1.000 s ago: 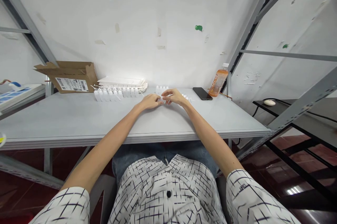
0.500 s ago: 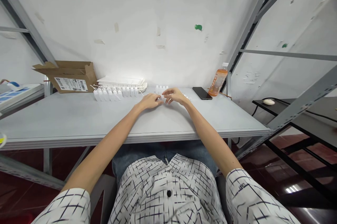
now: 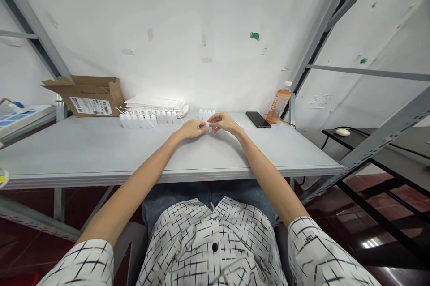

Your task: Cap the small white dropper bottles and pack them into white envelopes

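Small translucent plastic piece (image 3: 205, 127) | resting between both hands, just above the grey table (image 3: 83, 156) | left hand (image 3: 192, 128), right hand (image 3: 223, 122) are pinching it, fingers nearly closed | seems light, slippery; edges suit fingertips | white plastic bottles (image 3: 148, 121) are standing nearby

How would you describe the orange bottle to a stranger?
Find the pale grey workbench and follow its far edge rightward. Just past the black smartphone stands a white-capped plastic bottle, the only orange thing on the bench.
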`<move>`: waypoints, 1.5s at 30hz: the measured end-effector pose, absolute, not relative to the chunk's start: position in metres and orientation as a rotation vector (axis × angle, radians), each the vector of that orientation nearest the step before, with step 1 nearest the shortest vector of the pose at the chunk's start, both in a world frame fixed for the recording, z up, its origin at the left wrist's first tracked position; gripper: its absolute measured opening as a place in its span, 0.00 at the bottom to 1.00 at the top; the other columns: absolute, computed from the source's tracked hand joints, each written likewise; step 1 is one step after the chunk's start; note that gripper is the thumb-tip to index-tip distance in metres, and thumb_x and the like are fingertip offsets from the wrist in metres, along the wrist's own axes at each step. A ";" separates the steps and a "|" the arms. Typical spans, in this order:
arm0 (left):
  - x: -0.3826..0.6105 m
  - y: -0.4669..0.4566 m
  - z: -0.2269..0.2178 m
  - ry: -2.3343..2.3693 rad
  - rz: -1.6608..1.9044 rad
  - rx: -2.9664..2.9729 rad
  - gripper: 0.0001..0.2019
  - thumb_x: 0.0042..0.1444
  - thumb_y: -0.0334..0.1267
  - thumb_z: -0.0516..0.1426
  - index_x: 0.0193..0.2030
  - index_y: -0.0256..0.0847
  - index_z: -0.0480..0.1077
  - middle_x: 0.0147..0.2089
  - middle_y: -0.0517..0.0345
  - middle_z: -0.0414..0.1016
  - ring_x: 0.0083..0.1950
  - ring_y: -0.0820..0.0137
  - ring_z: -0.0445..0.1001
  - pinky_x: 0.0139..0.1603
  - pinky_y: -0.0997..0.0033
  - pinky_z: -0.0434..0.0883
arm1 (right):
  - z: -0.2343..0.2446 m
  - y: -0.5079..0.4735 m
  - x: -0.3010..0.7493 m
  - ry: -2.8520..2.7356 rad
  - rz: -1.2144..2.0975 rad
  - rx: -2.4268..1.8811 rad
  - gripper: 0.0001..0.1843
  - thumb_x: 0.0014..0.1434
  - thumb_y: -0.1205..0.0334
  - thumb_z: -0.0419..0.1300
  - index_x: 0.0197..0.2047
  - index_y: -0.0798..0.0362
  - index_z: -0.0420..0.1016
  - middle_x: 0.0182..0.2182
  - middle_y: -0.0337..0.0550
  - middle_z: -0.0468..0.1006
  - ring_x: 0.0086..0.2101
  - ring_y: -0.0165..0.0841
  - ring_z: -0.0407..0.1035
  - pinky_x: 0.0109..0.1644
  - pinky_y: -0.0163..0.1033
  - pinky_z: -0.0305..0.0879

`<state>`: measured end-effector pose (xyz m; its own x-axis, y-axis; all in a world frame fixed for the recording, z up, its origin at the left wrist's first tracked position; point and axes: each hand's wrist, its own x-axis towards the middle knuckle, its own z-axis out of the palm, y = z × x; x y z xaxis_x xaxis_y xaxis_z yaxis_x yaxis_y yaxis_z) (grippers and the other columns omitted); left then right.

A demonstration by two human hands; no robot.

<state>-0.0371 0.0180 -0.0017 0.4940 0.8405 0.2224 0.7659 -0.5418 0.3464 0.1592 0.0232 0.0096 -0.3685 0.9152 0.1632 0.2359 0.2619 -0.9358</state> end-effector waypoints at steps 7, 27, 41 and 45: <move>-0.040 0.019 -0.001 1.280 0.579 2.513 0.18 0.54 0.51 0.55 0.33 0.38 0.77 0.27 0.59 0.69 0.30 0.70 0.62 0.30 0.71 0.55 | 0.008 0.019 0.158 -1.759 1.175 -1.033 0.05 0.49 0.74 0.68 0.31 0.59 0.79 0.25 0.40 0.78 0.24 0.27 0.72 0.30 0.35 0.76; -0.036 0.022 -0.006 1.281 0.834 2.374 0.24 0.55 0.57 0.56 0.38 0.35 0.79 0.25 0.58 0.72 0.26 0.71 0.67 0.31 0.71 0.62 | 0.011 0.021 0.162 -1.668 1.221 -0.956 0.07 0.48 0.74 0.65 0.34 0.59 0.77 0.27 0.43 0.79 0.31 0.34 0.77 0.32 0.38 0.79; -0.032 0.015 0.004 1.062 0.876 2.025 0.15 0.59 0.45 0.53 0.26 0.38 0.67 0.22 0.61 0.60 0.21 0.75 0.59 0.19 0.74 0.59 | 0.009 0.024 0.165 -1.724 1.170 -0.935 0.10 0.47 0.64 0.72 0.31 0.61 0.79 0.24 0.46 0.79 0.27 0.34 0.77 0.30 0.38 0.78; -0.032 0.014 0.006 1.083 0.877 1.905 0.10 0.56 0.42 0.54 0.29 0.38 0.69 0.22 0.63 0.57 0.21 0.74 0.57 0.19 0.73 0.57 | 0.010 0.022 0.163 -1.739 1.183 -0.933 0.10 0.48 0.63 0.72 0.30 0.60 0.79 0.28 0.48 0.81 0.27 0.33 0.77 0.30 0.37 0.78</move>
<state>-0.0321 0.0141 0.0065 0.4037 0.8950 0.1897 0.3717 -0.3498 0.8599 0.1633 0.0217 0.0100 -0.3925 0.8940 0.2162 0.1274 0.2857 -0.9498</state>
